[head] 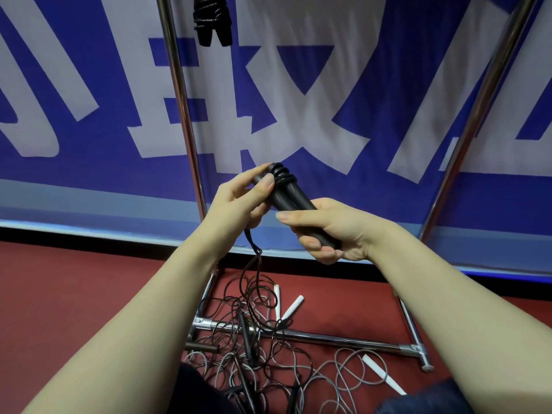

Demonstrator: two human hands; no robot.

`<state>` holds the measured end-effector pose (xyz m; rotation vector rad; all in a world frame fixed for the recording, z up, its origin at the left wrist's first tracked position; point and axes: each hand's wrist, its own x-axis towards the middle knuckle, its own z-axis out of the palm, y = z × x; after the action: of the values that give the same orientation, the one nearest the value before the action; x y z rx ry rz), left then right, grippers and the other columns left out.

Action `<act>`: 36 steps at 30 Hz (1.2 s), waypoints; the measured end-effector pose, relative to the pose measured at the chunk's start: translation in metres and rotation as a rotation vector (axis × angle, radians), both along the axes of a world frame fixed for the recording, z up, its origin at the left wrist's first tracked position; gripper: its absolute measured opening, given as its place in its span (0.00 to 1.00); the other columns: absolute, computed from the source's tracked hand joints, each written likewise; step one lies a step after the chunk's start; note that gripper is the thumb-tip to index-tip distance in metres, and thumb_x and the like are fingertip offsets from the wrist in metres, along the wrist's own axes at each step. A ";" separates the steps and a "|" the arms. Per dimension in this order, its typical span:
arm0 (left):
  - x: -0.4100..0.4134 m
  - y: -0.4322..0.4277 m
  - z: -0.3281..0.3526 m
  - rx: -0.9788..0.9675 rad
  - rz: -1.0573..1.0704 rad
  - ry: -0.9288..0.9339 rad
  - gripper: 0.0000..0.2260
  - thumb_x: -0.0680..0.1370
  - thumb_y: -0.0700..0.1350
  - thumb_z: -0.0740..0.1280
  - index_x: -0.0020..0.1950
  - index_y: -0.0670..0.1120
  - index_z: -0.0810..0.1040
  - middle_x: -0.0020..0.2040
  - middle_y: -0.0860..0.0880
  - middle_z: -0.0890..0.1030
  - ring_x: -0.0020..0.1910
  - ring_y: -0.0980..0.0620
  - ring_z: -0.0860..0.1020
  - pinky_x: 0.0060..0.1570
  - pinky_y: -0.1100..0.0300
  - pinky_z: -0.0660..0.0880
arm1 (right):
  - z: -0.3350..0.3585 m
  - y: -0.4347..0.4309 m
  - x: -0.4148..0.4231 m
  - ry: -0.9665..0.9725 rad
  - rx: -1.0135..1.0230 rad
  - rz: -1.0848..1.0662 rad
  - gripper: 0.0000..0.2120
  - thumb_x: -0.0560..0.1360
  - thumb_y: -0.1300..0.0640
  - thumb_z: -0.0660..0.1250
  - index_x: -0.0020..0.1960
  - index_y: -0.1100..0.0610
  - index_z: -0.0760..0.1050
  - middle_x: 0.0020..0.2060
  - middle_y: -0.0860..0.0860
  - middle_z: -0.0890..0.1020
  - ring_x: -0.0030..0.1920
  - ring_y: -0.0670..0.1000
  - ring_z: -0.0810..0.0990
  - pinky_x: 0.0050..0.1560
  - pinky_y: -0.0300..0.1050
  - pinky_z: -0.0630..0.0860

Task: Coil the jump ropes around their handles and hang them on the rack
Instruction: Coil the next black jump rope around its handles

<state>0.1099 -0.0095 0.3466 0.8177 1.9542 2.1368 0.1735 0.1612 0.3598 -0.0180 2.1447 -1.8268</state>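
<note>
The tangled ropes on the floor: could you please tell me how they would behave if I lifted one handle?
The tangled ropes look thin and floppy, so probably light. Their loops overlap, so one white handle would likely drag others along. Some loops cross the rack's base bar and may snag.

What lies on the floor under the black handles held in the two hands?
Under the black handles, a tangle of black and grey ropes lies on the red floor, across the rack's bottom bar, with white handles among them. The forearms and legs cover the pile's edges.
</note>
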 end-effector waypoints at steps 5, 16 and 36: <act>0.004 0.006 -0.001 -0.036 0.036 0.067 0.13 0.81 0.49 0.64 0.63 0.47 0.78 0.30 0.58 0.74 0.28 0.58 0.66 0.29 0.65 0.63 | 0.001 0.007 0.003 -0.014 -0.006 0.015 0.14 0.73 0.51 0.70 0.39 0.58 0.68 0.22 0.52 0.69 0.17 0.47 0.63 0.20 0.34 0.56; 0.007 0.004 0.013 0.051 0.047 -0.083 0.07 0.82 0.48 0.60 0.55 0.49 0.76 0.26 0.55 0.72 0.21 0.59 0.70 0.23 0.69 0.63 | 0.007 0.000 0.005 0.033 0.035 0.052 0.13 0.78 0.57 0.66 0.41 0.57 0.64 0.22 0.51 0.67 0.17 0.47 0.61 0.21 0.35 0.54; 0.007 0.013 0.004 -0.010 -0.144 -0.396 0.14 0.76 0.54 0.66 0.55 0.46 0.78 0.29 0.50 0.69 0.24 0.55 0.58 0.25 0.64 0.56 | 0.003 0.002 0.000 0.068 0.281 0.058 0.09 0.77 0.58 0.69 0.43 0.56 0.70 0.24 0.53 0.68 0.21 0.50 0.63 0.23 0.36 0.59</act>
<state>0.1170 0.0039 0.3501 0.4695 1.6520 2.0156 0.1737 0.1633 0.3626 -0.0779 2.4024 -1.4993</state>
